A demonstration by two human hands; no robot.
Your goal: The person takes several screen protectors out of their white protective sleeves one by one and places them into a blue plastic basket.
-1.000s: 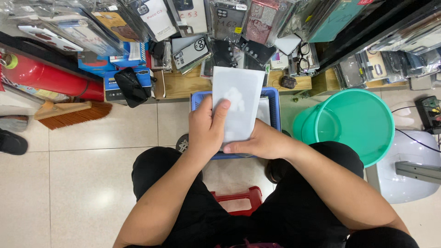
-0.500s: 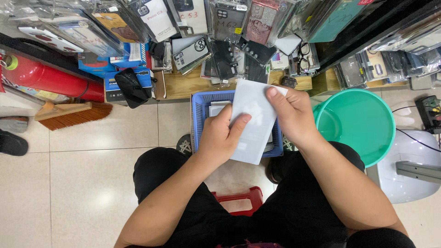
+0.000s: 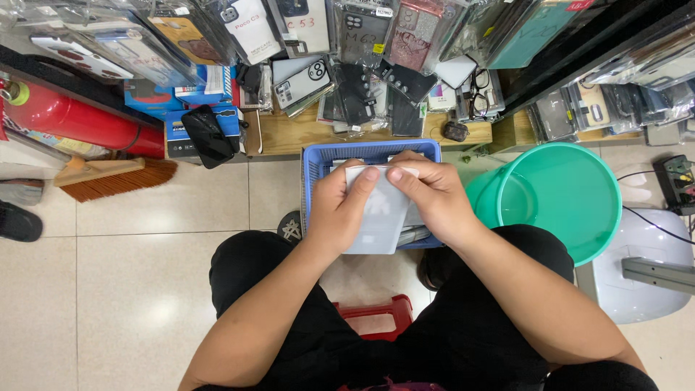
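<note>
Centre frame: left hand (image 3: pixel 340 210) & right hand (image 3: pixel 427 195) together, both pinching top edge of white flat packet (image 3: pixel 376 217), held over blue basket (image 3: pixel 311 163); looks like opening step; next needs thumbs peeling flap apart w/ steady grip; green bucket (image 3: pixel 572 195) at right.
</note>
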